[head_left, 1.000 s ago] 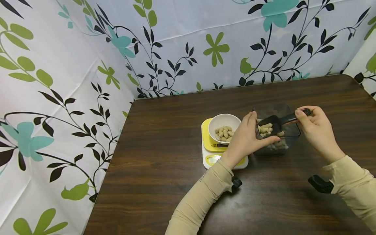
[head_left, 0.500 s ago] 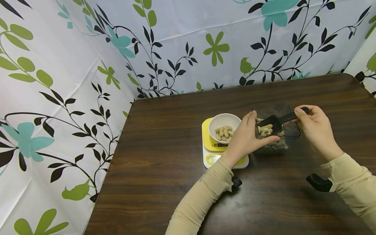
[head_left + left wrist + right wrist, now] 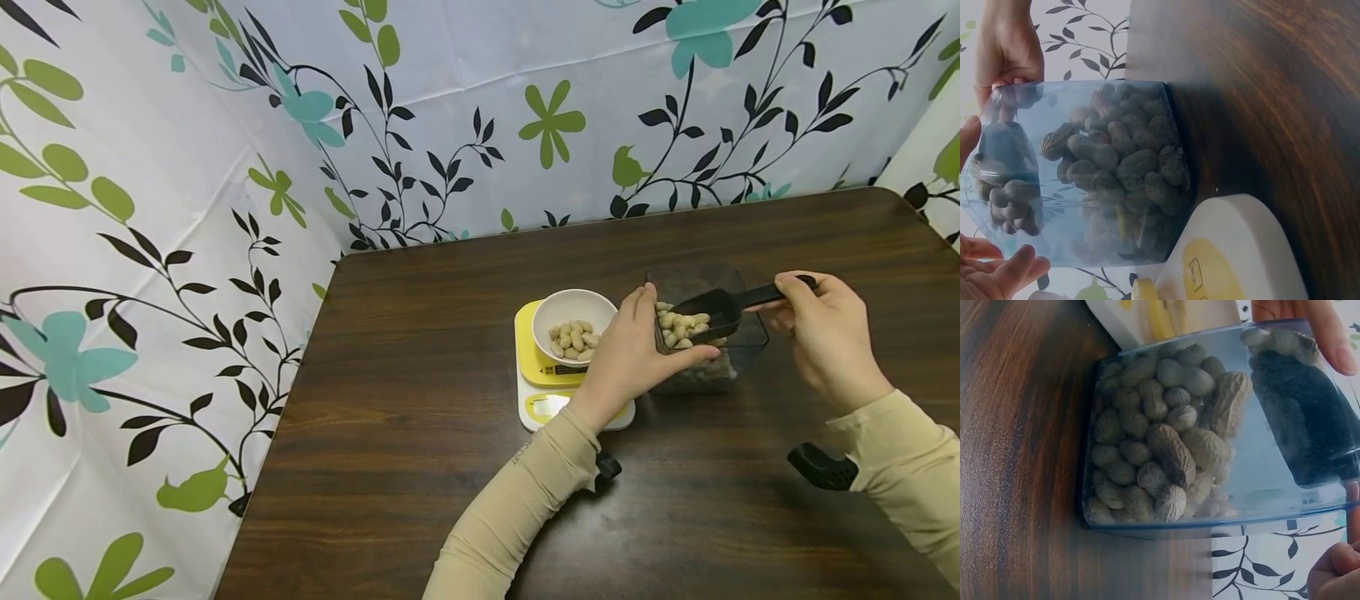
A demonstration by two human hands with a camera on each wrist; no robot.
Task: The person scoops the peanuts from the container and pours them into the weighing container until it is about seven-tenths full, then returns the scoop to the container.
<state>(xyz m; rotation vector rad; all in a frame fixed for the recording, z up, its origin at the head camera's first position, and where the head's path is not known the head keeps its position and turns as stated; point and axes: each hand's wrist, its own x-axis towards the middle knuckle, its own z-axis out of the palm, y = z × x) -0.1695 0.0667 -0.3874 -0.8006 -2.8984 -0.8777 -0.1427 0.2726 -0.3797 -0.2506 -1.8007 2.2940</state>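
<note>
A dark brown wood-grain table [image 3: 375,433] fills the lower frame. Right of centre sit a clear container [image 3: 697,381] and a yellow-and-white kitchen scale [image 3: 527,358] bearing a white bowl [image 3: 562,305]. Your left hand [image 3: 626,354] rests spread wide at the container's left corner; your right hand [image 3: 832,337] pinches a black scoop [image 3: 724,310] tilted inside. Peanuts [image 3: 681,327] crowd the scoop's mouth; they could spill if it tips or knocks the rim.
</note>
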